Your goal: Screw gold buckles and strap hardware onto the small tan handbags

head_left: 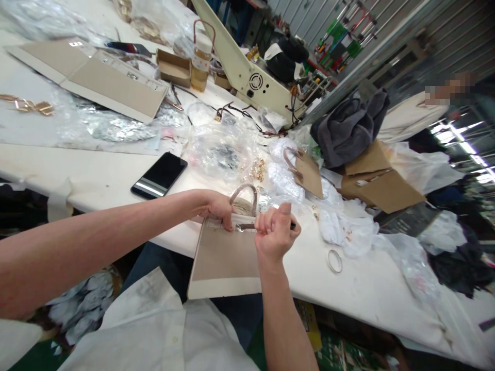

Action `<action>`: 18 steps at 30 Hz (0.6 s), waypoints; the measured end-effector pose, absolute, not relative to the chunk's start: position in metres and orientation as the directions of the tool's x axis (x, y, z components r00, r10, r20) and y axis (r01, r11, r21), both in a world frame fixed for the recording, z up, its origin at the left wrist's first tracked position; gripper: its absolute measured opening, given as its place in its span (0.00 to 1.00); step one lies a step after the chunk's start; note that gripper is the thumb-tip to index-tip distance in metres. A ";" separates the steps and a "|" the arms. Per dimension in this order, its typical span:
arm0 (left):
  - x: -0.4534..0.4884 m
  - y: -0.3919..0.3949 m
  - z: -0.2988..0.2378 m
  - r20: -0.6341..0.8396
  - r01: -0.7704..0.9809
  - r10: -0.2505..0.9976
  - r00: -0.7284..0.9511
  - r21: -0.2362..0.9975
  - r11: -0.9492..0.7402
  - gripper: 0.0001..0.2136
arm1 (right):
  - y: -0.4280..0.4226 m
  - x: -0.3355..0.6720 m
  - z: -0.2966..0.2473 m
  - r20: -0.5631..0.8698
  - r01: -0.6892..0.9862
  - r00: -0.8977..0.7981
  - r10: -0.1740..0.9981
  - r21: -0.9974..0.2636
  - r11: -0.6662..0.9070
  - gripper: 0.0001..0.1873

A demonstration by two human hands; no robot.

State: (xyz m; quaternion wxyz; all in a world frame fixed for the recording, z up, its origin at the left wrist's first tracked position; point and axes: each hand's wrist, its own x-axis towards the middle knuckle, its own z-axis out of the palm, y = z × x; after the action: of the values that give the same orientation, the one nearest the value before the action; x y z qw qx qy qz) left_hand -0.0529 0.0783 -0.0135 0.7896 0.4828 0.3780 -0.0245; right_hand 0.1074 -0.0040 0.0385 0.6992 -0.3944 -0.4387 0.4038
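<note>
At the near edge of a white desk [305, 281], a person's left hand [219, 207] grasps the top of a beige bag [226, 257] held over the lap, its grip closed near an arched handle [254, 192]. The right hand [275, 230] has its grip clenched around a slim dark piece [249, 226] reaching a metal buckle [238, 227]; whether tool or strap cannot be told. A black phone [159, 175] lies to the left, a pale ring [329, 261] to the right.
</note>
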 end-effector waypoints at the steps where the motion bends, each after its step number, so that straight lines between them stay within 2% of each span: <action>1: -0.053 0.079 -0.014 -0.630 0.415 0.324 0.706 0.738 0.533 0.16 | -0.006 0.107 0.035 0.330 -0.202 0.298 0.895 -0.895 0.397 0.37; 4: -0.053 0.081 -0.013 -0.657 0.459 0.294 0.695 0.719 0.521 0.16 | -0.011 0.107 0.029 0.397 -0.188 0.302 0.867 -0.866 0.462 0.36; 10: -0.052 0.083 -0.012 -0.656 0.459 0.305 0.690 0.723 0.516 0.17 | -0.017 0.111 0.038 0.369 -0.192 0.264 0.891 -0.886 0.423 0.37; 18: -0.049 0.082 -0.012 -0.662 0.455 0.282 0.694 0.707 0.541 0.18 | -0.017 0.102 0.044 0.232 -0.298 0.307 0.923 -0.898 0.325 0.37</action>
State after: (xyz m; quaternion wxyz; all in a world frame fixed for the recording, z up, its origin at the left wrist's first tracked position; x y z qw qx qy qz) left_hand -0.0489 0.0822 -0.0119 0.7877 0.4760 0.3872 -0.0548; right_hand 0.1020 -0.0175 0.0438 0.7084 -0.3898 -0.4007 0.4310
